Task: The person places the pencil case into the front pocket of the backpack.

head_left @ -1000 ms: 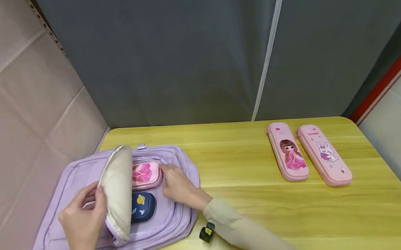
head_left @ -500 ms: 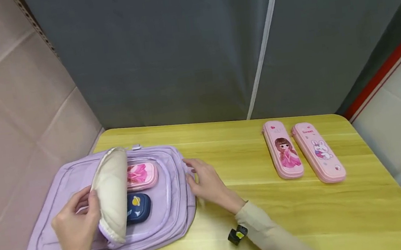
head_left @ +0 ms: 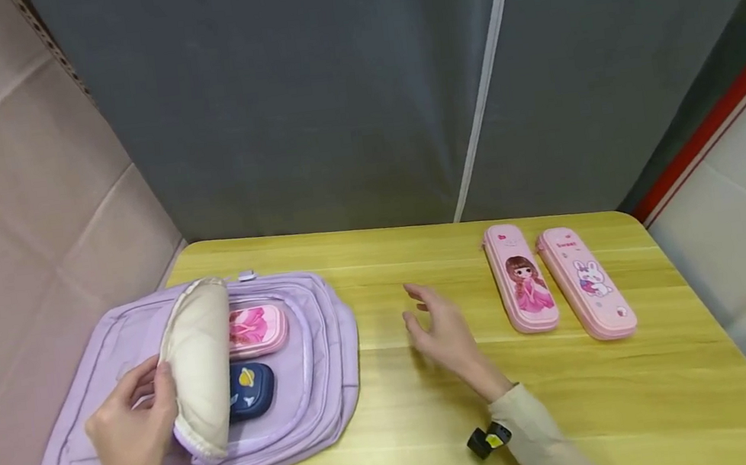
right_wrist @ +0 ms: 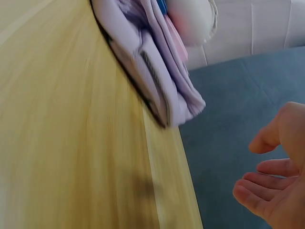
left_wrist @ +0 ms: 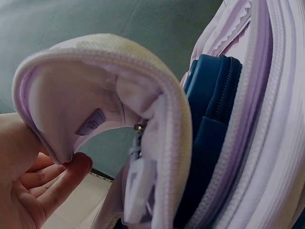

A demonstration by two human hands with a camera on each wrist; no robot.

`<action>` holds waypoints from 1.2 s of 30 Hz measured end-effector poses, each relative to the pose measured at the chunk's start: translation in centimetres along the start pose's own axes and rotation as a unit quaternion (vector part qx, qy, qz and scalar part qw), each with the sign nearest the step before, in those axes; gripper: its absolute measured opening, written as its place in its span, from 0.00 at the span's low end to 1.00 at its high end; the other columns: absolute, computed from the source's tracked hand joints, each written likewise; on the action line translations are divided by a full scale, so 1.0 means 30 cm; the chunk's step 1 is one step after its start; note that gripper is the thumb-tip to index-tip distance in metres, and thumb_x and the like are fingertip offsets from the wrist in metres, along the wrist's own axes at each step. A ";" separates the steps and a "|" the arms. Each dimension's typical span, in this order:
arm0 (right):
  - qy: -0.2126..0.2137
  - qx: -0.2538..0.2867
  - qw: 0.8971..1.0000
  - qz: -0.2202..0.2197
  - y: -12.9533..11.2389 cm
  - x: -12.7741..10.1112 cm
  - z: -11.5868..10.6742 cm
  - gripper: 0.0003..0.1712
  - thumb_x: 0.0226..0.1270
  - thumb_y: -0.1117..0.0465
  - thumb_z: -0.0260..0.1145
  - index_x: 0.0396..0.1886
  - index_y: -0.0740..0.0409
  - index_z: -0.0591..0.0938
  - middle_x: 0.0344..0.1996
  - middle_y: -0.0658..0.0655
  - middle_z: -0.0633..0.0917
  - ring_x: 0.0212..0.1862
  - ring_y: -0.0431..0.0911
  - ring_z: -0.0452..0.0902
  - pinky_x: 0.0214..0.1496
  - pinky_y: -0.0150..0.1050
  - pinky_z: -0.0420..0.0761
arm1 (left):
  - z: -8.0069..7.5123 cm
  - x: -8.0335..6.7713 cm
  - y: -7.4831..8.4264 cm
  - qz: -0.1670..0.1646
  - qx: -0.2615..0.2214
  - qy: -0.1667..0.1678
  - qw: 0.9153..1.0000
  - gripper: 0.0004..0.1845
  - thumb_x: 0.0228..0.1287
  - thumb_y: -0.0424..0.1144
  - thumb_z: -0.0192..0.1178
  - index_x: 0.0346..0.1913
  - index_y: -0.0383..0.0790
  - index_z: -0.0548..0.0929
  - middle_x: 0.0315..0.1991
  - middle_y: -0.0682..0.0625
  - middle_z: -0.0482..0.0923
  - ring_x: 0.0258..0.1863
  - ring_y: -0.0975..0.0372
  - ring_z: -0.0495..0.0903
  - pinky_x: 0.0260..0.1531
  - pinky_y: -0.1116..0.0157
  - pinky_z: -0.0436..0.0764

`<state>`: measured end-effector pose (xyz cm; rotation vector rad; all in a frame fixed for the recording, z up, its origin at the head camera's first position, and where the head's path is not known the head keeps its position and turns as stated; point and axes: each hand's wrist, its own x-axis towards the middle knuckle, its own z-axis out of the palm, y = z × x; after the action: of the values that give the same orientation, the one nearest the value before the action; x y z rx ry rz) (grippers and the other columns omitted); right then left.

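Yellow wood-grain table [head_left: 402,428] bore a lilac bag [head_left: 295,395] at left, long axis roughly left-right. Its cream-faced flap [head_left: 203,382] curled up leftward. At right, girl-print case [head_left: 522,277] and rabbit-print case [head_left: 586,281] pointed away from the person, far ends leaning left; the latter read "Sweet". Left hand [head_left: 133,421] pinched the flap's edge. Right hand [head_left: 447,335], thumb apart from fingers, held nothing above the table. Pink case [head_left: 257,330] and navy case [head_left: 250,390] sat in the bag, partly hidden. Flap label [left_wrist: 91,121]: illegible.

Grey backdrop [head_left: 296,103], pale wall [head_left: 10,197], red strip [head_left: 713,122]
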<state>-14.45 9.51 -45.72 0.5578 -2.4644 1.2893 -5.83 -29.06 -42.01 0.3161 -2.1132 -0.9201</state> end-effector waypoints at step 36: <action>0.110 -0.152 0.953 0.237 0.265 -0.181 -0.314 0.56 0.53 0.61 0.79 0.75 0.74 0.58 0.67 0.81 0.63 0.67 0.74 0.61 0.74 0.69 0.60 | 0.008 -0.018 0.005 -0.005 0.015 -0.010 1.000 0.12 0.65 0.31 0.63 0.47 0.28 0.88 0.35 0.29 0.86 0.27 0.96 0.70 0.32 0.94 0.72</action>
<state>-12.62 22.55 -48.57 -0.2609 -2.6141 1.0121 -5.64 -28.56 -42.32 0.3342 -2.1479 -0.9017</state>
